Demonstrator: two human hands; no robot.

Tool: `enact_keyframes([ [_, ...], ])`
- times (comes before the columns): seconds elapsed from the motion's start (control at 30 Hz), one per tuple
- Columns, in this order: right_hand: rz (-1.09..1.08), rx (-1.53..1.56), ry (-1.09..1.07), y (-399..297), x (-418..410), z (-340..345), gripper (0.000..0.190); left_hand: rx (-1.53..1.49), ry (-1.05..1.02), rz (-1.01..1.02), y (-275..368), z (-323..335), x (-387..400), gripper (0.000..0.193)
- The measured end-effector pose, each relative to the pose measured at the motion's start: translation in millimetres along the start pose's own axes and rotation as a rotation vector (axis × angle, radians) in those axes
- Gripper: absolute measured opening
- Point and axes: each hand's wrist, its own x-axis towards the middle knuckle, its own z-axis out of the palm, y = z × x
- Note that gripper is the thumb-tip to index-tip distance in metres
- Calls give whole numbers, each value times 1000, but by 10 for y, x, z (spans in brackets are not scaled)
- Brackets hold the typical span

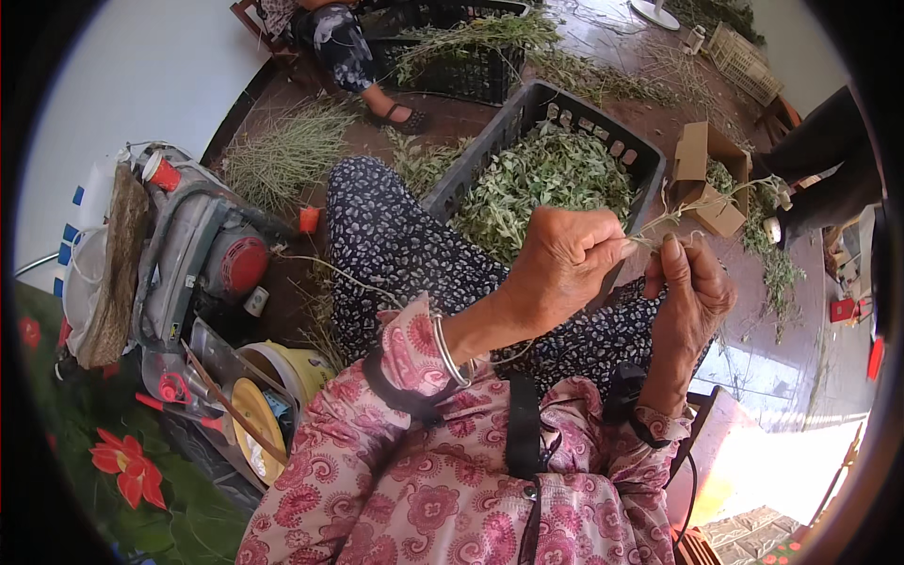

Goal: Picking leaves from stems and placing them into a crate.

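A thin green plant stem (681,210) with a few wilted leaves slants up to the right between my hands. My left hand (565,265), with a silver bangle at its wrist, pinches its lower end between thumb and forefinger. Close beside it, the thumb and fingers of my right hand (688,275) are brought together at the stem's lower part; a thin curled strand shows above them. The exact grip there is partly hidden by the fingers. Below my hands, a black plastic crate (487,152) before my knees holds a heap of loose green leaves (544,183).
Bare stalks (289,145) lie piled on the floor at left, near a seated person's foot (395,113). A second black crate (452,67) stands behind. A cardboard box (710,173) and another person's legs (823,162) are at right. A yellow bucket (304,364) stands at left.
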Motion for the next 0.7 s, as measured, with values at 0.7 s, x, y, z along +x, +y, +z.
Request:
enact_keyframes([
  [0.7, 33, -449, -522, 819, 407, 293, 15, 840, 321, -304, 426, -2126, -944, 13],
])
